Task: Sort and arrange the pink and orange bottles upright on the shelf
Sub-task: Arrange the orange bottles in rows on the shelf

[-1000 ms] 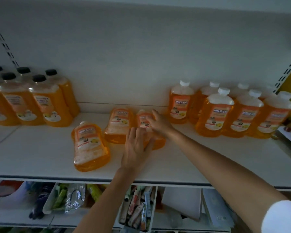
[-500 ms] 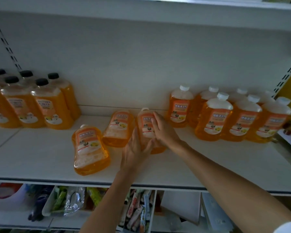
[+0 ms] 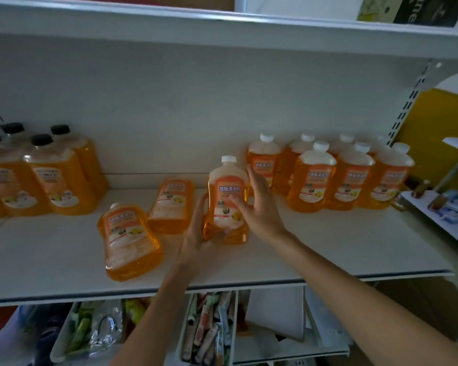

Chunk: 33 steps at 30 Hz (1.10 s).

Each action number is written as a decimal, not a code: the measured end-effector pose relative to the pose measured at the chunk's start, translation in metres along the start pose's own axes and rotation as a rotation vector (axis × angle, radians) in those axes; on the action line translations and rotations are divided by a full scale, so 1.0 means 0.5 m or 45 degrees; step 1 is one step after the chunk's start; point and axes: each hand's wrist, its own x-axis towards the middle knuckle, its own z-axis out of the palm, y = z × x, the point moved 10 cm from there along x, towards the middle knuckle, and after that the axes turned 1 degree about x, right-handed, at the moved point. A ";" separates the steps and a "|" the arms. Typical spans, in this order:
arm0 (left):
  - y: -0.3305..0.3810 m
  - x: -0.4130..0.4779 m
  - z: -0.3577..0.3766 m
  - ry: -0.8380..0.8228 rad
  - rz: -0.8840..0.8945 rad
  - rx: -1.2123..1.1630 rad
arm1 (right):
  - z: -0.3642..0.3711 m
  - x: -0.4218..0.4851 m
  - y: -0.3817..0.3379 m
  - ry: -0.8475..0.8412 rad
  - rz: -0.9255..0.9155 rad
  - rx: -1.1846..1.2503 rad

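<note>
An orange white-capped bottle (image 3: 226,186) stands nearly upright at the middle of the white shelf (image 3: 328,247), held between both hands. My left hand (image 3: 198,231) cups its lower left side. My right hand (image 3: 259,207) grips its right side, thumb across the label. Two more white-capped orange bottles lie flat to the left, one near the front (image 3: 127,239) and one further back (image 3: 172,204). A group of upright white-capped orange bottles (image 3: 352,175) stands at the right. Upright black-capped orange bottles (image 3: 50,175) stand at the left.
The shelf's back wall is close behind the bottles, and an upper shelf (image 3: 222,25) hangs overhead. Below the shelf's front edge are trays of small packets (image 3: 209,331). A side rack with small items (image 3: 450,207) stands at the far right.
The bottle that lay flat under my hands has been tipped up and now stands nearly upright between both hands. The view has tilted upward.
</note>
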 end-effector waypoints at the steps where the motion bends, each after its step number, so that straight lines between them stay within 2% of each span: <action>1: 0.003 -0.003 0.001 -0.019 0.018 -0.008 | -0.009 -0.008 -0.002 0.010 0.002 0.028; 7: 0.016 -0.012 0.052 -0.196 0.081 0.126 | -0.054 -0.048 -0.007 -0.047 0.064 0.214; 14: 0.010 0.009 0.105 -0.321 -0.002 0.130 | -0.112 -0.029 0.008 -0.120 0.060 0.066; 18: 0.002 0.018 0.121 -0.288 -0.002 0.139 | -0.134 -0.017 0.002 -0.160 -0.048 -0.063; 23: 0.003 0.034 0.128 -0.152 0.026 0.233 | -0.146 0.003 0.002 -0.122 -0.131 -0.142; 26: 0.013 0.046 0.139 -0.118 0.047 0.370 | -0.140 0.015 0.008 -0.129 -0.148 -0.188; 33: -0.016 0.096 0.143 -0.081 -0.089 0.698 | -0.142 0.055 0.011 -0.164 -0.184 -0.396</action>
